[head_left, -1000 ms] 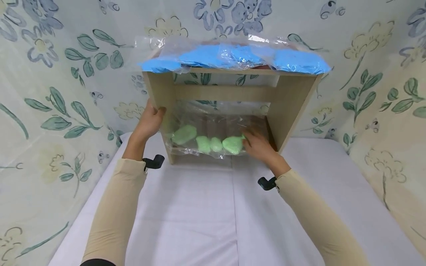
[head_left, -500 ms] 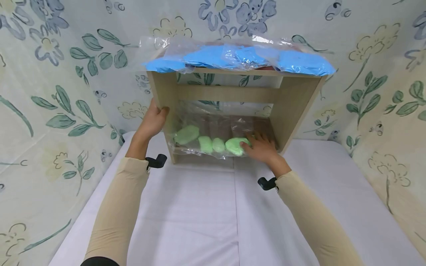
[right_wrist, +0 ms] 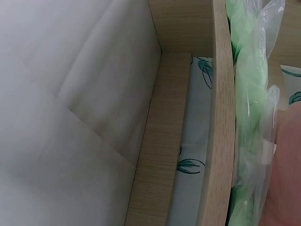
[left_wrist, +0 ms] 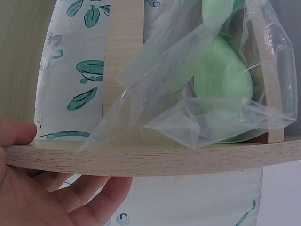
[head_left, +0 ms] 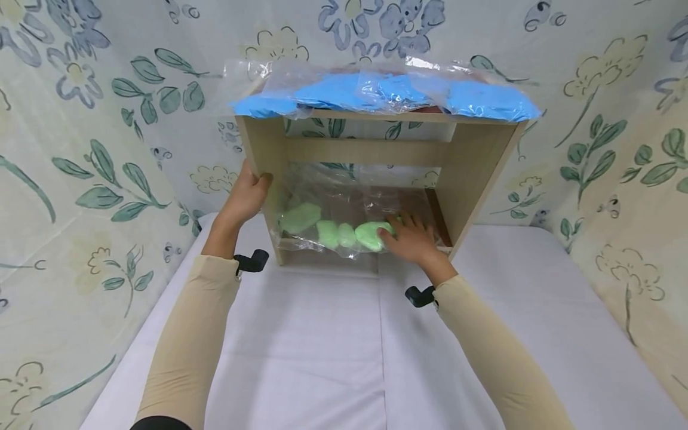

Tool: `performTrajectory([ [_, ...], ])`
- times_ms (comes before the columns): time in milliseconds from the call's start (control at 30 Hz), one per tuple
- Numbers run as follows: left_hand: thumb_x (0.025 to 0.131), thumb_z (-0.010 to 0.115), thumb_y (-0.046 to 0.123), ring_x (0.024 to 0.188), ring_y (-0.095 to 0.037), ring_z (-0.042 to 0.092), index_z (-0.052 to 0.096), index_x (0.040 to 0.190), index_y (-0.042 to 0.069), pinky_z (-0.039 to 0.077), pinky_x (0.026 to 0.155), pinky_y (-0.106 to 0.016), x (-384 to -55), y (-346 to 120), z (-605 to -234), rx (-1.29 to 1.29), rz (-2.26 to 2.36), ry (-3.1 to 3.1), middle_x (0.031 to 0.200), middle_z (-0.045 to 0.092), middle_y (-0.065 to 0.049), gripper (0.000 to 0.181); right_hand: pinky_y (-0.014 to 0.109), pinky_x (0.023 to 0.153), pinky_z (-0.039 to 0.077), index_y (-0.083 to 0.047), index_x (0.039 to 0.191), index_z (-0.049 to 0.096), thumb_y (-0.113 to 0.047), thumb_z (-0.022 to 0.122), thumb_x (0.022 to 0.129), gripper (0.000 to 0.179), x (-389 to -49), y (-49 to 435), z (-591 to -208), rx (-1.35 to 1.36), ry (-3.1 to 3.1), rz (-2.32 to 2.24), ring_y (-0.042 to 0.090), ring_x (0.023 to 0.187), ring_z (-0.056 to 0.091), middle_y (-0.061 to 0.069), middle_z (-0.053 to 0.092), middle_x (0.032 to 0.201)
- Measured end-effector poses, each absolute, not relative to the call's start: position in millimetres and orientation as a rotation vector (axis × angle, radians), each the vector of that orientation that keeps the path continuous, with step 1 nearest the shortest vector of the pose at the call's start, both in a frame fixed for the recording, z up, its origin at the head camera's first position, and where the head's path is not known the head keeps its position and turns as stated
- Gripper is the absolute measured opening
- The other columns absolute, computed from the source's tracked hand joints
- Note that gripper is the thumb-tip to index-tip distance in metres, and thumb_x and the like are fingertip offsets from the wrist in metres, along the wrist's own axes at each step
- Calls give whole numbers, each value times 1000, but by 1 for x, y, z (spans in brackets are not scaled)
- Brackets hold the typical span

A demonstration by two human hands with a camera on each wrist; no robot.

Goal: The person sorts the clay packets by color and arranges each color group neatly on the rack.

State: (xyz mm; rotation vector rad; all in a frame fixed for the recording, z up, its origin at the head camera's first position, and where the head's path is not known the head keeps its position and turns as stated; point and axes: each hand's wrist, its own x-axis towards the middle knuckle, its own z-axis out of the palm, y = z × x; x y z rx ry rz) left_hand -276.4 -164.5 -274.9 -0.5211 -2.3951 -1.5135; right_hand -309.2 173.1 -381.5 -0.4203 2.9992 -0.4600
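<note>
My left hand (head_left: 248, 194) grips the left side panel (left_wrist: 155, 159) of a small light-wood shelf unit (head_left: 478, 173), with the thumb on the inner face and the fingers behind the outer face. A clear plastic bag (head_left: 344, 197) with several light green lumps (head_left: 371, 236) lies along the front of the lower shelf. My right hand (head_left: 412, 242) rests on the bag's right end, fingers spread and thumb against the rightmost green lump. Only a blurred part of that hand (right_wrist: 287, 174) shows in the right wrist view. What the green material is, I cannot tell.
Clear bags with blue contents (head_left: 355, 92) lie on the unit's top and hang over its front edge. The unit stands on a white cloth-covered table (head_left: 322, 346). Flower-patterned cloth walls (head_left: 591, 107) close in the back and sides. A wooden crossbar (head_left: 365, 150) spans the unit's back.
My right hand has come down over the bag and shifted left, and the green lumps have slid slightly left. More brown shelf surface shows at the right. My left hand keeps its hold.
</note>
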Motion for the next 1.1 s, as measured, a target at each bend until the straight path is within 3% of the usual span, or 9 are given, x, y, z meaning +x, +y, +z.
performTrajectory([
  [200, 98, 31, -3, 149, -42, 29, 21, 153, 6, 33, 115, -65, -273, -165, -274, -516, -1505, -2401, 157, 32, -20, 56, 76, 116, 3, -11, 159, 18, -56, 28, 103, 73, -308, 173, -379, -443, 3015, -515, 47, 154, 2, 19, 4, 168],
  [300, 98, 31, -3, 148, -42, 30, 21, 153, 6, 34, 114, -65, -276, -167, -277, -510, -1512, -2393, 157, 32, -20, 57, 74, 117, 8, -9, 158, 22, -48, 37, 103, 69, -296, 176, -375, -534, 3115, -599, 46, 154, 5, 18, 9, 168],
  [500, 101, 33, 3, 149, -37, 30, 22, 153, 11, 30, 117, -65, -290, -171, -294, -468, -1498, -2395, 156, 34, -17, 54, 75, 105, 25, -8, 137, 56, -24, 64, 94, 46, -240, 194, -375, -874, 3365, -786, 43, 145, 31, 18, 45, 152],
  [633, 102, 34, 6, 149, -34, 32, 23, 152, 13, 32, 116, -64, -296, -172, -302, -479, -1482, -2406, 155, 35, -16, 52, 71, 99, 30, -5, 117, 66, -12, 72, 85, 34, -201, 217, -396, -984, 3445, -892, 43, 134, 43, 20, 59, 133],
  [833, 102, 34, 7, 148, -36, 34, 21, 153, 14, 35, 114, -65, -296, -171, -303, -459, -1471, -2409, 156, 34, -15, 54, 68, 95, 33, -5, 109, 69, -5, 75, 78, 31, -171, 248, -422, -874, 3512, -863, 42, 128, 46, 19, 63, 125],
  [1100, 102, 34, 10, 148, -36, 34, 20, 155, 16, 35, 114, -64, -298, -177, -302, -449, -1464, -2431, 158, 33, -15, 55, 68, 93, 34, -4, 110, 69, -4, 74, 78, 32, -171, 251, -430, -879, 3528, -878, 43, 127, 47, 20, 63, 126],
])
